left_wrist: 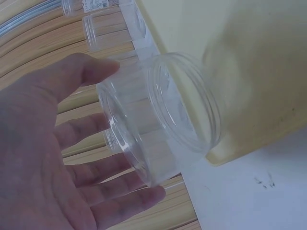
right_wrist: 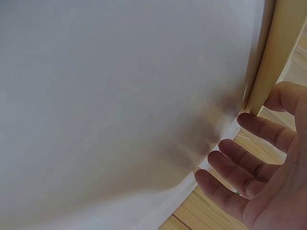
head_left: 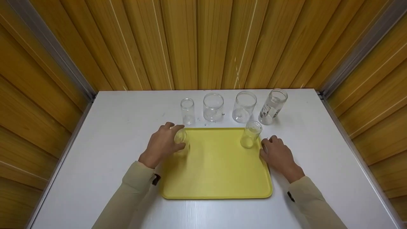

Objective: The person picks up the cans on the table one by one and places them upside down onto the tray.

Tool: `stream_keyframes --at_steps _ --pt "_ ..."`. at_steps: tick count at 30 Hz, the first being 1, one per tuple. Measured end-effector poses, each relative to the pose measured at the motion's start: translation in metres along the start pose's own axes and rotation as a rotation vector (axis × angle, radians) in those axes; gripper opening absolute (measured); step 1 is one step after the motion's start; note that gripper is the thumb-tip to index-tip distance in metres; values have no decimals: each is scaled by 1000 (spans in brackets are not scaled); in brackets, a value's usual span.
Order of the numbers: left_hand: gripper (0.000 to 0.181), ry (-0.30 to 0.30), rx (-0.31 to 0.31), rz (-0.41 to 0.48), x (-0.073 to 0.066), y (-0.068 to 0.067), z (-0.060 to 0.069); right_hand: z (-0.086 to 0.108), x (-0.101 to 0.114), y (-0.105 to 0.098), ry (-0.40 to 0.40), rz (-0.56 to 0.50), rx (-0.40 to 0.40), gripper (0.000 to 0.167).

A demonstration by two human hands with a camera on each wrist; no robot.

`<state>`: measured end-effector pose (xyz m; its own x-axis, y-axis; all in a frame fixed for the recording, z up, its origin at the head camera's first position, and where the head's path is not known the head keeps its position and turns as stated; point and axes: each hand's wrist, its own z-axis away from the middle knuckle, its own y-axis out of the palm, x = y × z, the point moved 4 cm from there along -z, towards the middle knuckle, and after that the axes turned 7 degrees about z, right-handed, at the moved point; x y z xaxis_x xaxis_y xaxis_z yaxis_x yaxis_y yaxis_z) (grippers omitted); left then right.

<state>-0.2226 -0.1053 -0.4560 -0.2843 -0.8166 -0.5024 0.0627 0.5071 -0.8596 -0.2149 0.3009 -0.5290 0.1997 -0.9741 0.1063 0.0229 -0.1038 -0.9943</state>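
Observation:
A clear glass jar (left_wrist: 144, 115) is in my left hand (head_left: 162, 143), with the thumb and fingers around its closed end. Its threaded mouth faces the yellow tray (head_left: 216, 171), at the tray's far left corner. Whether it touches the tray I cannot tell. My right hand (head_left: 278, 155) lies by the tray's right edge, its fingers (right_wrist: 225, 191) loosely bent and the thumb against the rim in the right wrist view. Close to that hand, a clear glass (head_left: 251, 135) stands on the tray's far right part.
Behind the tray, a narrow glass (head_left: 188, 111), two wider jars (head_left: 213, 107) (head_left: 244, 107) and a tall printed jar (head_left: 272, 106) stand in a row on the white table (head_left: 114, 127). Wood-look panels (head_left: 210, 44) enclose the back and sides.

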Motion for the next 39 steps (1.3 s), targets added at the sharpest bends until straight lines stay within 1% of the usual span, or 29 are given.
stream_keyframes --at_steps 5,10,17,22,26,32,39 --pt "60 11 8 0 0 2 0 -1 0 0 0 8 5 33" --pt "59 5 19 0 0 5 0 -1 0 1 5 7 17 34" --pt "59 -3 33 -12 1 6 0 -1 0 1 -1 7 1 33" --pt "59 19 41 -9 2 6 1 -1 0 1 6 -1 -8 32" --pt "59 29 47 -3 4 7 0 -1 0 3 17 1 12 34" --pt "59 13 62 3 6 10 -1 -1 -1 5 30 0 38 37" --pt "58 24 58 3 7 9 0 -3 -2 4 28 -2 26 37"
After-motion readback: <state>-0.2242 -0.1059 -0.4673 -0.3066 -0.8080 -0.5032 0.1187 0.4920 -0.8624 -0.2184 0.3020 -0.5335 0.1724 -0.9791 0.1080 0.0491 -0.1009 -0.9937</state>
